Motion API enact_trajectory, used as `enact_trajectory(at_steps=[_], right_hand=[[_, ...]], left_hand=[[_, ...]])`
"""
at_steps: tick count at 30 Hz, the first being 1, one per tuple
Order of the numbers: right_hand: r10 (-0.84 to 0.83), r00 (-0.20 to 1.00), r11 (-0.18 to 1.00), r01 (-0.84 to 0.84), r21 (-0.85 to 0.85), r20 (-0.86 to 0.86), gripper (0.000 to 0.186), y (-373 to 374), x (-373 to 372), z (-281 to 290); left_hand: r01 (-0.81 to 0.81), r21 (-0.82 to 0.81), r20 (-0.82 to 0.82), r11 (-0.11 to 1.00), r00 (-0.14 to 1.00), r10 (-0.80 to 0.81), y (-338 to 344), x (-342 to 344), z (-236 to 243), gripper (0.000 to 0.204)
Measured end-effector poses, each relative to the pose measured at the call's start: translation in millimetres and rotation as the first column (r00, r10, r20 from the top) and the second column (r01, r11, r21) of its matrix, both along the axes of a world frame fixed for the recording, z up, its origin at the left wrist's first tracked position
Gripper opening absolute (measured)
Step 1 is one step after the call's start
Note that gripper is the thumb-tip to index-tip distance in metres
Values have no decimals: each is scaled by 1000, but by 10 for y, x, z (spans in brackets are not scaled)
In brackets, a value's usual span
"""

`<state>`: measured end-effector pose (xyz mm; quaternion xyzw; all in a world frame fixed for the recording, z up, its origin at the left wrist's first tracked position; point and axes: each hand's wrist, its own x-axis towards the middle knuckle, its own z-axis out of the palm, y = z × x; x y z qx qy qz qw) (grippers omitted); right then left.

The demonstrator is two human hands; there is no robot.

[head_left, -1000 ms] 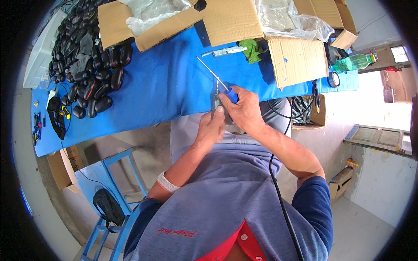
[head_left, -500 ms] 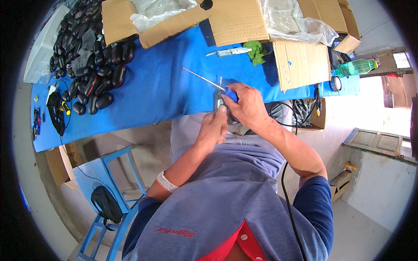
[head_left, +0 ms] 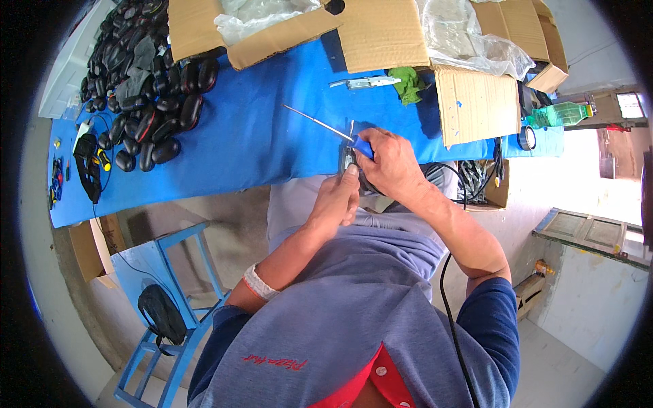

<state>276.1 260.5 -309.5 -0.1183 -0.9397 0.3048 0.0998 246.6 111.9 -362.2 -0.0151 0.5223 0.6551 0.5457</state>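
Note:
My right hand [head_left: 392, 163] is closed round the blue handle of a screwdriver [head_left: 320, 124]; its long thin shaft points away to the upper left. Close against it, my left hand [head_left: 335, 198] grips a small grey metal part [head_left: 347, 158], thumb on top. A thin rod stands up from the far end of this part. Fingers cover most of it, so its full shape is hidden. Both hands are together at the table's near edge. Farther off on the blue cloth [head_left: 258, 115] lies a long silvery metal piece [head_left: 367, 82] beside a crumpled green cloth [head_left: 408, 84].
Black rounded plastic pieces [head_left: 163, 122] are heaped at the left. Opened cardboard boxes [head_left: 476, 102] with clear plastic stand at the back. A green bottle [head_left: 559, 114] and a tape roll [head_left: 527, 137] sit far right. A black cable [head_left: 443, 292] hangs by my right arm; a blue chair [head_left: 160, 248] stands lower left.
The whole view has shifted slightly. Both hands keep the same grips on the screwdriver and the metal part, with hardly any movement between them.

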Motion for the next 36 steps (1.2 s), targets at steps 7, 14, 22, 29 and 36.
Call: enact_trajectory(at_steps=[7, 14, 22, 29, 36], right_hand=[[-43, 997, 999, 44, -23, 65, 17, -34, -11, 118], [-59, 997, 998, 57, 31, 54, 23, 8, -36, 28], [-71, 995, 992, 77, -98, 66, 22, 45, -45, 11], [-250, 965, 877, 193, -440, -75, 17, 203, -119, 217], [-247, 899, 942, 136, -306, -362, 24, 208, -1098, 1111]], left_hand=[[-10, 14, 77, 1000, 997, 9, 19, -20, 43, 49], [-11, 35, 84, 999, 996, 8, 0, -22, 0, 48], [-23, 66, 146, 998, 989, 13, 3, -19, 0, 49], [6, 87, 159, 996, 987, -20, -3, -52, 68, 48], [20, 125, 147, 992, 988, -39, -59, -38, 72, 49]])
